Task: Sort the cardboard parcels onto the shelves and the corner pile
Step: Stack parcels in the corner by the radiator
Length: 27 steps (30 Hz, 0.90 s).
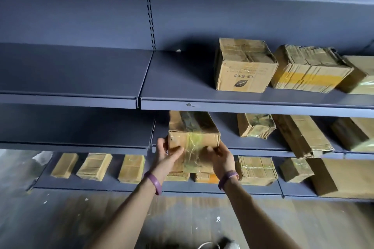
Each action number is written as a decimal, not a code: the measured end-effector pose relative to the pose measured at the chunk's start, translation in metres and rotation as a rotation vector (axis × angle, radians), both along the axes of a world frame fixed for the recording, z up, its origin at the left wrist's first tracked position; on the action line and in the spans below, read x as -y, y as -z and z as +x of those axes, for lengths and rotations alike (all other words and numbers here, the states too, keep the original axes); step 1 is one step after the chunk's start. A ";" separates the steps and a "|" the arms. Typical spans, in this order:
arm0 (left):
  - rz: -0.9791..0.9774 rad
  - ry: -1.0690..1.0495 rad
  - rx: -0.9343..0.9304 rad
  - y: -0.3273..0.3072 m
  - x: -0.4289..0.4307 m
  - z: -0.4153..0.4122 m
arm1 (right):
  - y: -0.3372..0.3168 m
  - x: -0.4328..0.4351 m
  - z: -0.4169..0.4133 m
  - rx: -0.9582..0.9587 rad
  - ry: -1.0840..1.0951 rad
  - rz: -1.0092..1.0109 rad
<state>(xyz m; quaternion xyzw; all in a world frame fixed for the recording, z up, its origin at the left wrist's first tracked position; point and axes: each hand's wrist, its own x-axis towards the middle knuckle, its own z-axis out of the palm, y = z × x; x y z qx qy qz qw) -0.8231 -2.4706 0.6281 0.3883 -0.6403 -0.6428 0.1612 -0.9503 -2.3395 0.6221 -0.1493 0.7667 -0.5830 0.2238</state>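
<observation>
At the front of the lower shelf (226, 139), the long taped parcel (194, 127) is gripped at its near end by curled fingers (178, 150) of the left hand (167, 154) and right hand (222, 157); it seems stiff, light, slippery where taped

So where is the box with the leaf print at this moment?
In the head view the leaf-print box stands right of centre on the second shelf from the top, just left of the yellow-banded parcel.
</observation>
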 end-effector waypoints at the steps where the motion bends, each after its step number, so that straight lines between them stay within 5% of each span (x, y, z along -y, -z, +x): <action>1: -0.011 -0.018 -0.011 -0.002 -0.004 0.002 | -0.003 -0.002 0.002 -0.021 -0.009 0.008; 14: -0.115 -0.135 -0.039 -0.025 -0.007 0.022 | -0.020 -0.022 0.026 -0.066 -0.052 -0.088; 21: 0.092 -0.108 -0.036 -0.044 0.023 0.046 | -0.005 -0.021 0.019 0.081 0.026 -0.061; 27: 0.306 -0.048 -0.078 -0.047 0.045 0.065 | 0.009 -0.023 0.011 0.440 0.174 -0.078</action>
